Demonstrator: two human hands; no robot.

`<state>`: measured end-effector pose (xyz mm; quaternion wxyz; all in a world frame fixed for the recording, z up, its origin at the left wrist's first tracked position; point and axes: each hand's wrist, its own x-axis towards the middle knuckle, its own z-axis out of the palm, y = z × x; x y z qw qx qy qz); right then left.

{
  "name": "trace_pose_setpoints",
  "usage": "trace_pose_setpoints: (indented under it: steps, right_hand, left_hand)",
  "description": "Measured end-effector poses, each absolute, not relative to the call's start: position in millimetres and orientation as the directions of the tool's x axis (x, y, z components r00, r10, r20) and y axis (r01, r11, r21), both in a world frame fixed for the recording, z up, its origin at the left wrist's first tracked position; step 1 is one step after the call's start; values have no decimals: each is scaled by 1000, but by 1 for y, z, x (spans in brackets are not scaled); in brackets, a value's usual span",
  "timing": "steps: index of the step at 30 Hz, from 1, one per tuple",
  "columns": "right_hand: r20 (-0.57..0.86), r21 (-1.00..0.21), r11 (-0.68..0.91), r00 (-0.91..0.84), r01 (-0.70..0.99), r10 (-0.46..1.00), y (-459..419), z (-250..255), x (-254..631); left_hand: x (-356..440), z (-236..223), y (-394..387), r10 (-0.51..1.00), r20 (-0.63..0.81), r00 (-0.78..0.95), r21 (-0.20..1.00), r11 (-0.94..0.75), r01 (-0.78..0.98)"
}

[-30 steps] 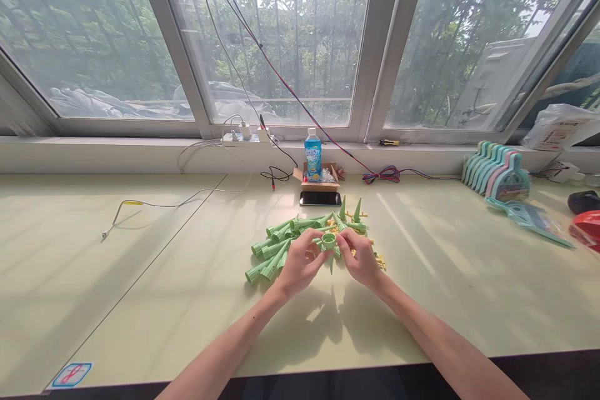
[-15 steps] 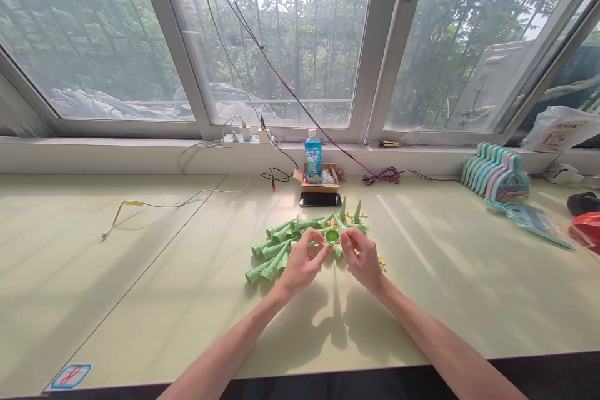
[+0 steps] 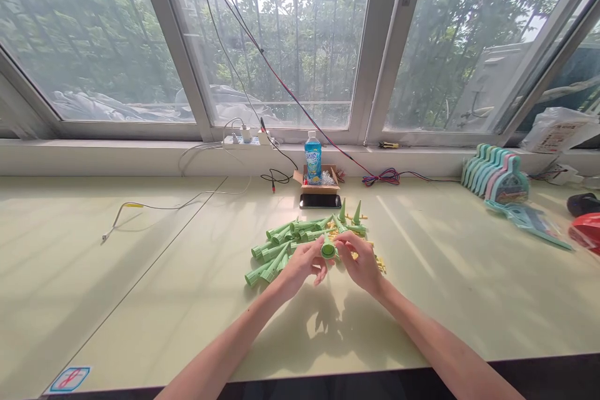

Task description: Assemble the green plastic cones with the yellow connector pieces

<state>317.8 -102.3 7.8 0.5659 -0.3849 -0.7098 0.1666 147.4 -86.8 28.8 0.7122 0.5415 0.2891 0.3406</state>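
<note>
keep the left hand (image 3: pixel 304 264) light but steady on the green cone (image 3: pixel 328 251), leaving its mouth clear. the left grip is clamped on the cone; i cannot tell whether the right hand (image 3: pixel 359 260) pinches anything. the cone is held above the desk (image 3: pixel 187 306), between near and far edges. since half a second ago, its mouth has tipped toward the near edge.

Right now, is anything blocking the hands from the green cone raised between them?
Nothing visible. The left hand and right hand are already at the green cone, one on either side. The other green cones lie beyond and to the left, not between.
</note>
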Motion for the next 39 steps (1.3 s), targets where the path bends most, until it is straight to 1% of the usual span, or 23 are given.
trace_pose_setpoints:
  steps: [3,6,8,11,14,16,20,27,32,36,39]
  right_hand:
    - [666,-680,638,-59,362,744,-101,6,318]
    - [668,-675,639,-63,370,742,-99,4,319]
    - [665,-670,636,-73,382,743,-98,4,320]
    - [646,-676,616,-76,405,759,-97,3,321]
    - [624,-692,591,-67,415,778,-97,2,322]
    - [607,-705,573,-62,419,792,-97,2,322]
    - [575,-723,538,-54,433,816,-97,3,321]
    - [536,-771,513,-50,378,843,-97,3,319]
    - [533,-779,519,-65,353,844,-97,4,319]
    - [541,-780,519,-42,350,840,-97,4,319]
    - [573,-772,529,24,354,820,-98,4,320]
  left_hand:
    - [145,29,-87,810,-16,586,975,144,-172]
    - [143,29,-87,824,12,567,988,77,-133]
    - [143,30,-88,836,40,547,997,2,-76]
    - [143,30,-89,851,134,507,983,-180,42]
    - [145,27,-91,852,275,446,911,-379,162]
    - [146,23,-91,834,359,418,844,-481,236]
    - [146,16,-91,791,451,414,743,-590,316]
    - [146,12,-90,769,492,408,691,-630,354]
    - [146,11,-89,774,503,386,692,-627,356]
    - [148,16,-91,806,477,350,739,-584,336]
    - [149,22,-94,863,413,290,827,-489,277]
